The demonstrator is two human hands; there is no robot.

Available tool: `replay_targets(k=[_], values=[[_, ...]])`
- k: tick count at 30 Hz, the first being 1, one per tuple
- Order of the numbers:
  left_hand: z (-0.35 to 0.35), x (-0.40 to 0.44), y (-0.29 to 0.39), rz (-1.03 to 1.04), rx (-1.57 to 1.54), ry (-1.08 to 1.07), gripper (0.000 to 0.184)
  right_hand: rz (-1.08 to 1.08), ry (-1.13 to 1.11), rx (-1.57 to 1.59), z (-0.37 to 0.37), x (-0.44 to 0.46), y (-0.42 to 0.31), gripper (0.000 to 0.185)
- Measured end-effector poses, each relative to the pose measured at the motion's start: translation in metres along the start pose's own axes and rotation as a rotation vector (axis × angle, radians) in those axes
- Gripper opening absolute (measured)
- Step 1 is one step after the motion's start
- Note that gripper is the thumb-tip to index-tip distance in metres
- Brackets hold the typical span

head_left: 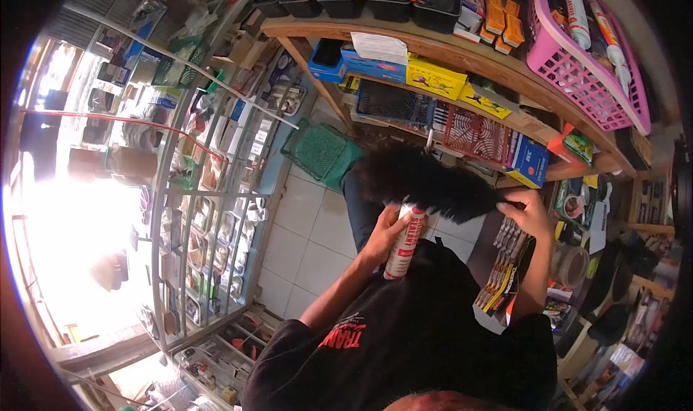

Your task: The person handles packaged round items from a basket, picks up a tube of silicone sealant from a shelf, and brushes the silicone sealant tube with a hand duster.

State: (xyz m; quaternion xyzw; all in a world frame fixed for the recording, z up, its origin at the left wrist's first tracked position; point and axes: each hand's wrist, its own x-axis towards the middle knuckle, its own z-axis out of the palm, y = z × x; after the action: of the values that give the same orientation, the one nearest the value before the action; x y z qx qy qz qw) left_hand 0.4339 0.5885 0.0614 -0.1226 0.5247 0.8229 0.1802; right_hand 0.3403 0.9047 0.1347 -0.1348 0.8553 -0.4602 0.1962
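My left hand (384,236) is wrapped round a white and red sealant tube (406,246), which it holds nearly upright in front of my black shirt. A black fluffy duster (426,180) lies across the top of the tube and partly covers its upper end. At the duster's right end is my right hand (528,213), its fingers closed on that end. The duster's handle is hard to make out.
A pink basket (586,68) of tubes stands on the upper wooden shelf (462,41). Below are boxes and a red basket (475,133). A green basket (317,150) sits beyond my legs. Packed glass shelving (209,194) lines the left, above white floor tiles (297,220).
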Motion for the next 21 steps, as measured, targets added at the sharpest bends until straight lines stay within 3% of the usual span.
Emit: replay_targets(k=[3,6,12,17,20,21], values=[[0.003,-0.001,0.016,-0.003,0.025,-0.102,0.054,-0.025,0.054,-0.033,-0.003,0.004,-0.001,0.027],[0.009,-0.002,0.021,-0.021,-0.096,-0.064,0.041,0.037,0.042,-0.033,-0.006,0.000,-0.006,0.031],[-0.006,0.002,0.006,-0.052,-0.078,-0.092,0.048,0.021,0.094,-0.014,-0.013,-0.002,-0.001,0.032],[-0.017,0.002,-0.006,-0.083,-0.136,-0.057,0.053,0.104,0.109,0.058,-0.015,-0.017,0.008,0.030],[-0.009,0.001,0.003,-0.095,-0.225,0.017,0.042,0.089,0.194,0.016,-0.013,-0.024,0.015,0.031],[-0.008,0.001,0.002,-0.089,-0.247,0.038,0.044,0.122,0.091,-0.041,-0.019,-0.025,0.017,0.032]])
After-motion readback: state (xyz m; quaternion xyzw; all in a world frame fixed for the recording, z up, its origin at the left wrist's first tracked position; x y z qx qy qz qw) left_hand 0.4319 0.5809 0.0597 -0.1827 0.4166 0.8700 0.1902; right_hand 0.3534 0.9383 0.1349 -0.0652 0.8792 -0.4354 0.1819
